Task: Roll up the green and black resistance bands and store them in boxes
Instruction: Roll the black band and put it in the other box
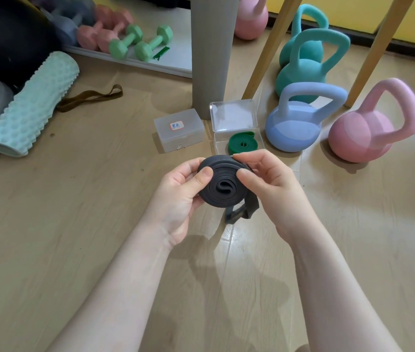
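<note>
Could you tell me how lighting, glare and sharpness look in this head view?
Head view: even, soft light; the hands and black band cast a faint shadow on the floor, with a glare streak beside it; the centre is sharp, while the pink kettlebell and dumbbells near the edges look soft, and the wooden legs splay from wide-angle distortion.

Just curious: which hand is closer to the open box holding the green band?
Right. The right hand sits just below the open box; the left hand is farther off to its lower left.

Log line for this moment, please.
step: rolling black band | left hand, right hand: both grip coil, tail loose | green band: coiled in open box | labelled box: closed
</note>
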Motion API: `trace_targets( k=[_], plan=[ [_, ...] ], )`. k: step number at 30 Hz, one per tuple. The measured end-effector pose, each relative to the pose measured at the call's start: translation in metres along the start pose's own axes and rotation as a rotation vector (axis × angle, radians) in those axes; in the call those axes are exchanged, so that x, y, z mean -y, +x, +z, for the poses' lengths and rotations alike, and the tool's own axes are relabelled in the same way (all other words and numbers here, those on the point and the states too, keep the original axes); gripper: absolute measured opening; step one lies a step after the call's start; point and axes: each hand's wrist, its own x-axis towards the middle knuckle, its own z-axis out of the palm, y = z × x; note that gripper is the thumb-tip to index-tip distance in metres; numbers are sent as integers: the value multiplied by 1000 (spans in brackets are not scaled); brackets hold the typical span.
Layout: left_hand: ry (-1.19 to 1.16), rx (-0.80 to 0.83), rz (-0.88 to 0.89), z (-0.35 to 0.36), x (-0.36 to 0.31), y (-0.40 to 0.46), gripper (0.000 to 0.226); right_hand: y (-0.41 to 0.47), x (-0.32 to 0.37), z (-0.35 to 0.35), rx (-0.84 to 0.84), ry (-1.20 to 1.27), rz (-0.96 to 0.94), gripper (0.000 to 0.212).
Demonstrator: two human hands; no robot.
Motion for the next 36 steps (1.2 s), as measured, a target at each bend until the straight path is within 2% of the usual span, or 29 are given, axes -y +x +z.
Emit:
trace_targets(
  k=[3, 7, 11, 14, 17, 20, 26, 28, 32, 36],
  plan=[
    [44, -16, -13, 0, 0, -3, 19, -1, 0, -3, 10, -124, -80, 28],
    [245, 131, -100, -11, -12, -14, 10, -5, 0, -11, 67, -92, -62, 28],
    [547, 250, -161, -18, -17, -16, 17, -6, -7, -9, 233, -392, -80, 29],
    [550, 204, -154, -11, -15, -17, 12, -5, -5, -8, 238, -339, -48, 31],
    [532, 174, -91, -10, -15, -17, 13, -4, -7, -12, 163, -246, -8, 35],
    [592, 141, 8, -7, -15, -15, 17, -4, -8, -16, 84, -387, 14, 29],
    [793, 68, 165, -8, -15, -19, 23, -6, -11, -29, 116, -515, -40, 25],
    [702, 86, 153, -9, -16, -20, 24, -5, -13, -24, 120, -463, -40, 28],
    [388, 59, 121, -12, -22, -20, 23, -5, -6, -13, 100, -140, -87, 22],
    [260, 49, 130, -15, -22, -22, 27, -8, 1, -12, 113, 2, -127, 26]
  ],
)
